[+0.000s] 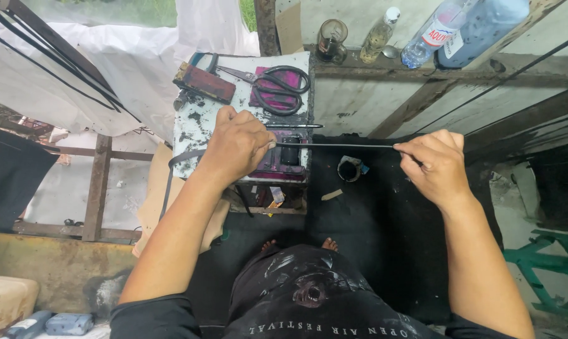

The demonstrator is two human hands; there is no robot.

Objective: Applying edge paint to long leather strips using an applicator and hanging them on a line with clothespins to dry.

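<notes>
A thin dark strip [334,145] runs taut and level between both hands, above a small worn white work block [199,122]. My left hand [235,145] is closed on the strip's left end over the block, and the strip's tail hangs off the block's left side. My right hand [436,164] pinches the right end between thumb and fingers, over a black mat [384,220]. Large black scissors [277,88] lie on a pink pad at the back of the block. A reddish-brown rectangular block [203,82] sits at its back left.
A small round tin [350,168] rests on the mat. A jar [331,41] and plastic bottles [429,32] stand on a wooden ledge behind. White sheeting [108,69] hangs at left, and a green frame [547,270] stands at right. My knees and toes are below.
</notes>
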